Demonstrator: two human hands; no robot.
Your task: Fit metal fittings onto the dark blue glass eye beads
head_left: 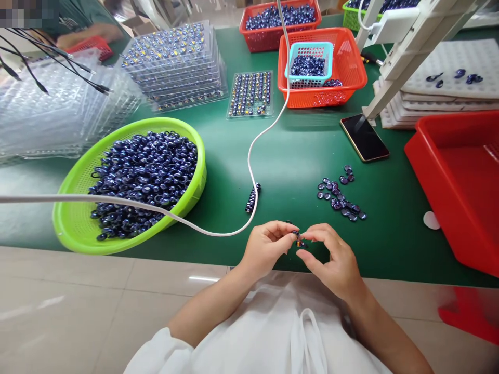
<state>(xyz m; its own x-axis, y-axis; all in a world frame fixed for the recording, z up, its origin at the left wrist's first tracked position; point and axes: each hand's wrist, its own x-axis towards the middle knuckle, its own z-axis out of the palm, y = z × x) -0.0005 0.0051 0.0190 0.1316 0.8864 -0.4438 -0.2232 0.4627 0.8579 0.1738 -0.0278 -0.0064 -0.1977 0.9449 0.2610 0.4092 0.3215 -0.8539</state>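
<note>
Small dark part (299, 242), orange glint on it, held up just over the near edge of the table (226, 156), before the person's body. Left hand (268, 244) pinches it between thumb and forefinger. Right hand (331, 257): thumb and forefinger parted around its other side; forefinger tip touching or just beside it, cannot tell which.

Step in hand, as I judge it: close two-handed fingertip work on this one piece. The next move would call for a steady left pinch and fine placing of the right fingertips.

Direction: glint sits below the pinch and faces the camera. Long axis uncertain; piece too small and partly covered by fingers.

Outward. Beyond the left hand, a short row of dark pieces (250, 200), long axis slanting away and slightly rightward; white cable (249, 150) runs over it. Beyond the right hand, loose dark discs (343, 180) in a scatter. Farther left, green basket (200, 156) heaped with dark looped pieces. Right: phone (364, 137), screen up, and red bin (440, 182).
</note>
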